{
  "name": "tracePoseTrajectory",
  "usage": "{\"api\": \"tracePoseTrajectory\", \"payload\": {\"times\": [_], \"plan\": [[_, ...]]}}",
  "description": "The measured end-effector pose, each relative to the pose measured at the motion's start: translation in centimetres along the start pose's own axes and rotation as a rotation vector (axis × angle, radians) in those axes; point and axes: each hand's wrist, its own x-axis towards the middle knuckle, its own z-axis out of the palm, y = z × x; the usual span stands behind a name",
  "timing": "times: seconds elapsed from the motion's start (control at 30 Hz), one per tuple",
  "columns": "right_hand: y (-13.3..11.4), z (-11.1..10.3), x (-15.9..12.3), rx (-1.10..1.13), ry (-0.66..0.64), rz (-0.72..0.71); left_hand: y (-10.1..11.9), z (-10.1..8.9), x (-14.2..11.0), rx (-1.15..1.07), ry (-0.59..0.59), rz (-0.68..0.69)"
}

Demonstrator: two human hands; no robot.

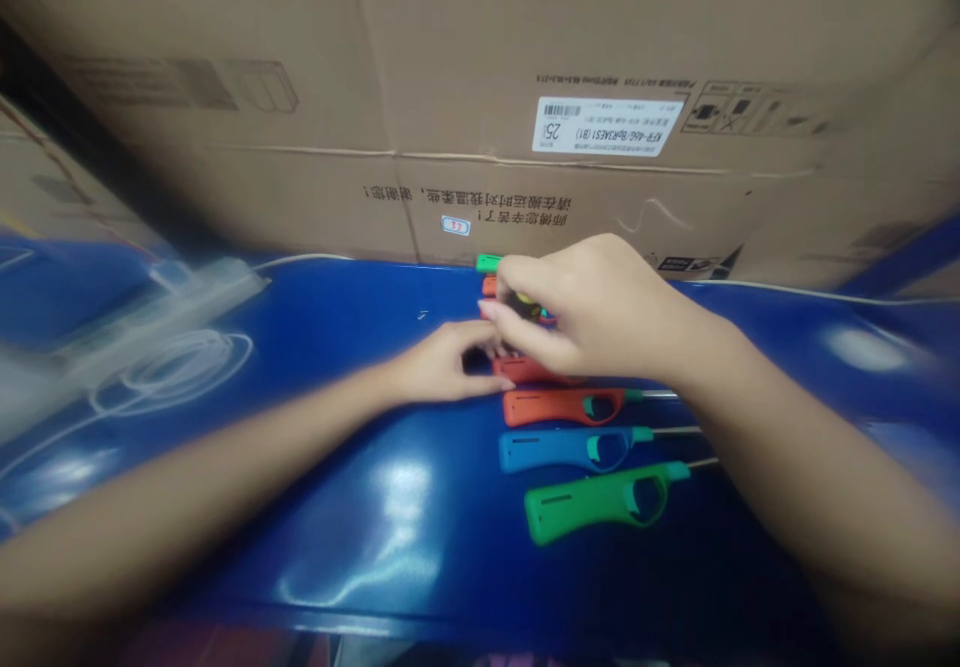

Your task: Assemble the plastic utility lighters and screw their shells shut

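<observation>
Blue lighter [555, 451] (one visible), two hands [442, 361] [589, 299]

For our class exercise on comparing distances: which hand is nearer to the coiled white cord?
Left: the left hand lies to the right of the coiled white cord; the right hand is farther right.
</observation>
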Motion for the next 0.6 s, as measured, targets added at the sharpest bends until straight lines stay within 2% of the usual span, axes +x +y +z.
{"api": "tracePoseTrajectory", "payload": {"times": [0.13, 0.23, 0.37, 0.5, 0.6], "plan": [[-0.05, -0.08, -0.08, 0.083, 0.016, -0.016, -0.05, 0.05, -0.09, 0.004, -0.002, -0.024], [0.04, -0.06, -0.09, 0.056, -0.007, 0.007, -0.02, 0.00, -0.07, 0.024, -0.009, -0.012], [0.14, 0.02, -0.06, 0.058, 0.026, 0.006, 0.14, -0.07, 0.05, 0.037, -0.021, 0.012], [0.13, -0.09, -0.04, 0.020, -0.023, 0.031, 0.27, -0.07, 0.11, 0.038, -0.020, 0.033], [0.05, -0.15, -0.06, 0.072, 0.011, -0.002, 0.25, -0.06, 0.08, 0.052, -0.024, 0.026]]}}
